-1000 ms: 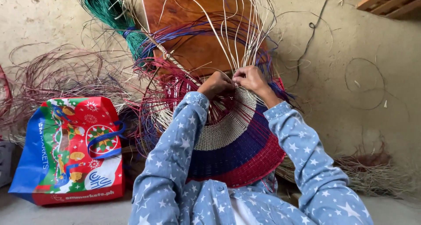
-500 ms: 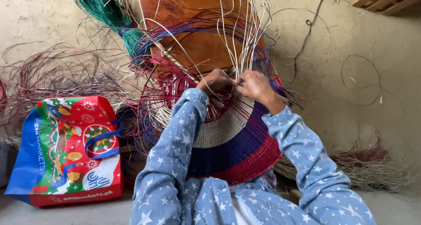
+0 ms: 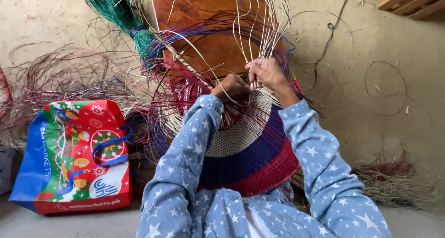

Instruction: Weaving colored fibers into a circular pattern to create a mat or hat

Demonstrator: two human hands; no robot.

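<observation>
Two hands at work on one big woven piece, seen from above. Largest first: rough plaster wall (image 3: 366,48) behind everything, grey floor (image 3: 55,224) below. Next, orange-brown board (image 3: 204,29) leaning against wall, loose pale strands fanned across it. Then round basket (image 3: 250,150), tilted up between both blue star-print sleeves, resting in lap: cream centre, blue band, red outer band, unwoven red and blue strands (image 3: 171,94) spraying from left rim. Left of that, printed shopping bag (image 3: 74,159), red, green and blue, upright on floor, near basket but apart. Heaps of reddish strands (image 3: 55,80) behind bag; smaller heap (image 3: 394,177) at lower right by wall. Green fibre bundle (image 3: 120,15), tied, at top left, just beside board. Smallest: left hand (image 3: 232,87) curled shut on strands at basket's upper rim; right hand (image 3: 266,73) just beside it, nearly touching, fingers pinched on pale strands rising from same rim.
</observation>
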